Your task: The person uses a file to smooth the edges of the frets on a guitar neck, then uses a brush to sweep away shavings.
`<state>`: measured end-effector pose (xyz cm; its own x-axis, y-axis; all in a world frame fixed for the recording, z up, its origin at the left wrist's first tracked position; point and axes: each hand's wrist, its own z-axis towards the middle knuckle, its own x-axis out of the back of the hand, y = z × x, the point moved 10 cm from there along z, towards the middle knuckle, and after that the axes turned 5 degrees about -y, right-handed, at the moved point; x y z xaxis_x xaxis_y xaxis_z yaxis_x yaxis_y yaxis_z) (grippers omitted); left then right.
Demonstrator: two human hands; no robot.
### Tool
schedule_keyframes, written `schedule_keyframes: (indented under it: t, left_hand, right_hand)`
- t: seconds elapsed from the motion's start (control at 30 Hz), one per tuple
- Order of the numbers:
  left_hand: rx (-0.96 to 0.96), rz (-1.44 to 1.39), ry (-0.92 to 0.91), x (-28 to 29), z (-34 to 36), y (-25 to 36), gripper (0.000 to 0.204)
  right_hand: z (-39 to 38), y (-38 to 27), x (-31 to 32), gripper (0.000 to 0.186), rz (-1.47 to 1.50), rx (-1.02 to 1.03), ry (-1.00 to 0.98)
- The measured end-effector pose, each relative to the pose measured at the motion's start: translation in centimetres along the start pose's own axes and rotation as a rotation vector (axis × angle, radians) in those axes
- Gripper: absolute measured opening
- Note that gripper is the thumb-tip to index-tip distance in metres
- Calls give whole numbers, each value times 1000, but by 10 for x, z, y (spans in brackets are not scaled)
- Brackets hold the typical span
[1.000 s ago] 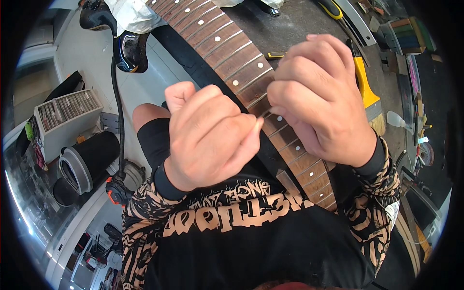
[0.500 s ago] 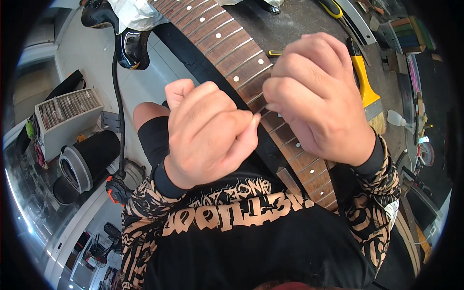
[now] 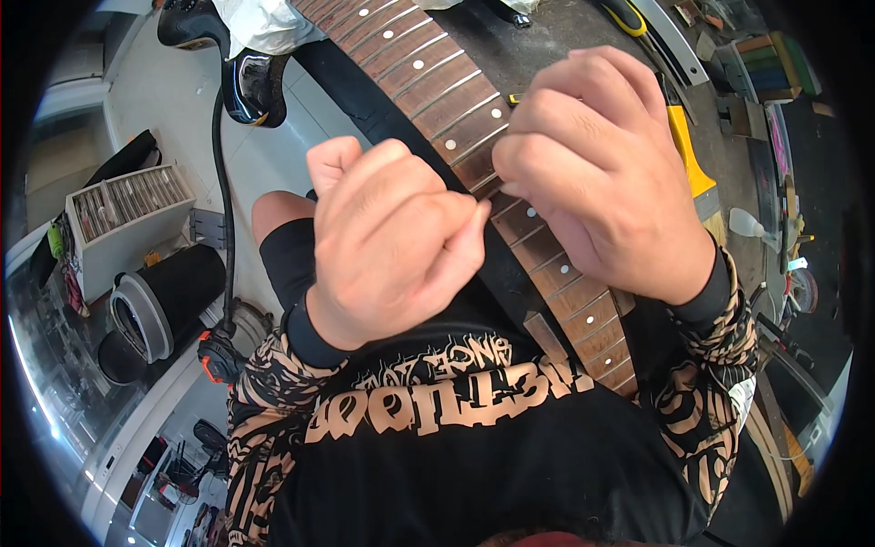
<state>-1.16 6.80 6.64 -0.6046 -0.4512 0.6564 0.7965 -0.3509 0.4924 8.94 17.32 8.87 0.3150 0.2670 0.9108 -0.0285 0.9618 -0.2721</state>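
A guitar neck [image 3: 437, 100] with a brown fretboard, metal frets and white dot inlays runs diagonally from the top down to my torso. My left hand [image 3: 392, 242] is curled closed at its left edge, thumb and index tips pinched. Just right of it, my right hand [image 3: 602, 173] is curled over the fretboard, fingertips also pinched. A thin, dark piece seems to run between the two pinches, too small to make out. A short wooden block [image 3: 547, 342] lies beside the neck's lower end.
A black guitar body [image 3: 255, 87] with white cloth [image 3: 264, 23] lies upper left. The workbench [image 3: 510, 64] holds a yellow-handled brush [image 3: 684, 146] and another yellow tool [image 3: 629, 16]. Left on the floor are a white box [image 3: 100, 228] and a black cylinder [image 3: 182, 296]. A small bottle [image 3: 746, 221] sits right.
Both hands have shifted slightly upward over the last second, away from my torso, still close together and pinched. The neck has moved very little.
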Motion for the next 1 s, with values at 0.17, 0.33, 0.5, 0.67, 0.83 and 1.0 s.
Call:
schedule_keyframes:
  t: [0.17,0.33,0.5,0.67,0.83,1.0]
  left_hand:
    - [18,-11,19,5,1,-2,28]
    - [11,8,-13,2,-1,2,31]
    - [32,-66,-17,-4,-5,3,31]
    - [14,-17,23,2,-1,-5,28]
    - [16,-5,7,1,-3,3,30]
    - [19,-37,0,-2,-5,3,33]
  right_hand:
    - [1,7,1,23,33,-36,29]
    - [-6,8,1,24,73,-22,21]
    - [-12,-1,-1,23,15,-26,11]
    - [0,5,-2,23,-16,-37,36]
    - [-7,3,2,23,-15,-35,48]
    - [-7,-4,0,22,-38,-21,26]
